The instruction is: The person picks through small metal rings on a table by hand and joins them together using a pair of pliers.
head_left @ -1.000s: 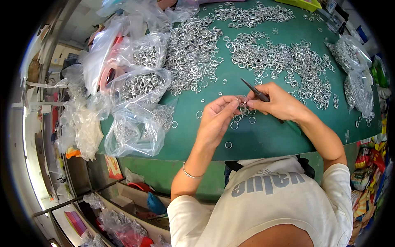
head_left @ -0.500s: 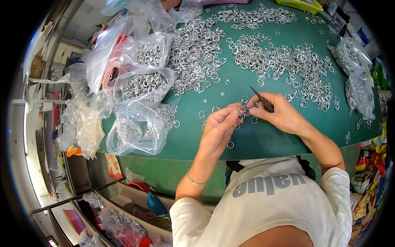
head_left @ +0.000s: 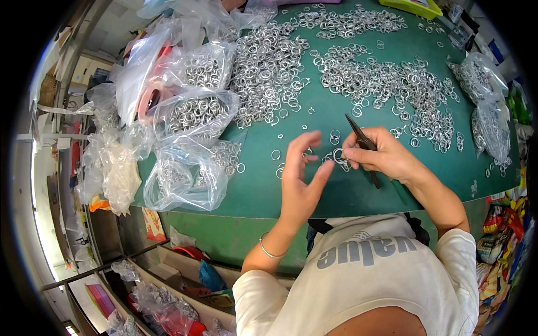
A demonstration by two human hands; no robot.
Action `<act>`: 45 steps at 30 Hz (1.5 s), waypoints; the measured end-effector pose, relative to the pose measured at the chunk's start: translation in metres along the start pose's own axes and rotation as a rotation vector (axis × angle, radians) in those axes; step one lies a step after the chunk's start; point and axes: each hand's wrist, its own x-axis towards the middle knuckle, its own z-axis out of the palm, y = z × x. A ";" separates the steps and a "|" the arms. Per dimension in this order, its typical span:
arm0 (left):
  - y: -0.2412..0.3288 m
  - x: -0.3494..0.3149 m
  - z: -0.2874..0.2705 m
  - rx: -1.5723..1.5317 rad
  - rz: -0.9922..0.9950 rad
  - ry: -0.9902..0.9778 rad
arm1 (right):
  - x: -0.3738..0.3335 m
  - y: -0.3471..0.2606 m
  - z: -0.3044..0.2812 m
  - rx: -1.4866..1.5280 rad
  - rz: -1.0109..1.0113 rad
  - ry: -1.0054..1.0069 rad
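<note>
Right-hand grip (head_left: pixel 384 157): closed around a dark slim pointed tool (head_left: pixel 358 134), tip angled up and away from the person, handle end showing below the palm. Thumb and forefinger of this hand also pinch a small cluster of metal rings (head_left: pixel 338 157) at the fingertips, just left of the knuckles. Left hand (head_left: pixel 300 179): open, fingers spread and raised, palm turned toward the right hand, holding nothing; its fingertips stand just beside the ring cluster, possibly touching it, view too small to confirm. Both hands hover low over the green desk (head_left: pixel 336 196), near its front edge. Loose single rings (head_left: pixel 276 155) lie on the desk just left of the left hand. Large heaps of rings (head_left: pixel 386 84) spread farther back, well apart from the hands. Clear plastic bags of rings (head_left: pixel 193 112) sit at the desk's left side.
</note>
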 end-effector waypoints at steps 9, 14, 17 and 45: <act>-0.009 0.010 -0.010 -0.492 -0.443 -0.084 | -0.001 0.005 0.007 -0.516 -0.205 0.116; -0.032 0.006 -0.009 -1.111 -0.676 -0.172 | -0.004 0.018 0.010 -0.877 -0.435 0.246; -0.034 0.004 -0.006 -1.123 -0.699 -0.134 | -0.005 0.022 0.011 -0.995 -0.452 0.237; -0.017 -0.024 0.025 -0.130 -0.155 -0.059 | 0.000 0.049 0.014 -1.256 -0.664 0.540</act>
